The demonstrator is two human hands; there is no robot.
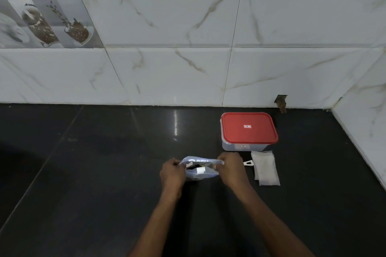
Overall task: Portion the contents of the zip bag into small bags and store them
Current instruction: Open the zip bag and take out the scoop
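Both hands (173,175) (232,170) tight on zip bag (201,173)

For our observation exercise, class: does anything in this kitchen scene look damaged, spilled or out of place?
Yes: there is a broken notch in the bottom edge of a wall tile, behind the red-lidded container, and it exposes brown material. No spill shows on the black counter. The small bags lie stacked near the container.

Single head view, looking forward and down, close above dark counter (83,173), facing tiled wall (188,16)
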